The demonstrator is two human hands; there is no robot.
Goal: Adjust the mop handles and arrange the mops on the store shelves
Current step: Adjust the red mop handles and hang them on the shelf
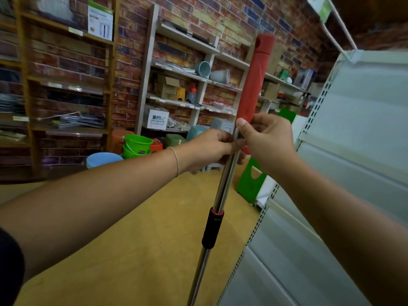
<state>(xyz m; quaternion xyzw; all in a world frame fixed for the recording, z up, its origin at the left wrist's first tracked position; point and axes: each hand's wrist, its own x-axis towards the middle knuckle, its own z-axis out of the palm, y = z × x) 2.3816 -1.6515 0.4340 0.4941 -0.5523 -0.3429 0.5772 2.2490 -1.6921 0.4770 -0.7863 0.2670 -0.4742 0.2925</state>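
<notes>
A mop handle stands nearly upright in front of me: a shiny steel pole (223,188) with a long red grip (256,82) at its top and a black twist collar (213,228) lower down. My left hand (209,149) grips the steel pole just under the red grip. My right hand (265,138) holds the pole at the base of the red grip, thumb pointing up. The mop head is out of view below the frame.
A grey metal store shelf (353,151) fills the right side, close to the pole. Green plastic items (251,182) lean at its foot. Wooden racks (187,74) with boxes and pots line the brick wall behind. Green buckets (136,144) and stools sit on the yellow floor.
</notes>
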